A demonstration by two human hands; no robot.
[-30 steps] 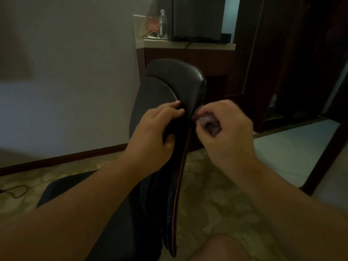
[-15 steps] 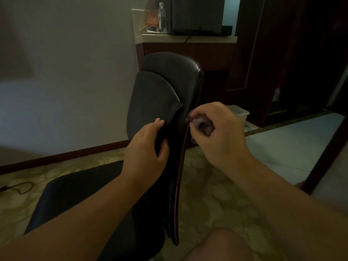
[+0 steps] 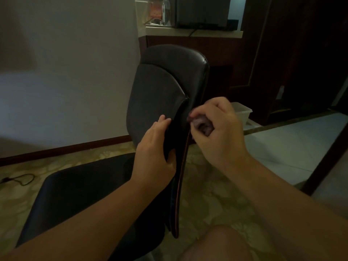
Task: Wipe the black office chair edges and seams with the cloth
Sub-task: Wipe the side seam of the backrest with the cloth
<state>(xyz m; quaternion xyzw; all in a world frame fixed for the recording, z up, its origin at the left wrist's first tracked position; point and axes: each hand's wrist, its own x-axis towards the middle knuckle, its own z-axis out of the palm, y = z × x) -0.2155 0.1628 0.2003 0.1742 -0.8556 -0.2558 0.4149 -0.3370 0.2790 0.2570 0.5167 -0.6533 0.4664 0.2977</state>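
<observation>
Head-camera footage was taken looking down on a black leather office chair [image 3: 165, 87], seen nearly edge-on, with its backrest upright between the two arms. The step in hand was judged to be the wiping of the backrest's right side edge, where a reddish-brown piping seam [image 3: 183, 166] was seen running downward. A small, crumpled, pale purple cloth [image 3: 201, 126] was pinched in the curled fingers of the right hand [image 3: 216, 132] and was held against that edge, just above the piping's visible start. The backrest's padded side was gripped by the left hand [image 3: 154, 147], fingers laid on the front face and thumb wrapped behind, so that the chair was steadied. The next move was judged to call for the cloth to be drawn along the seam under firm pressure.
</observation>
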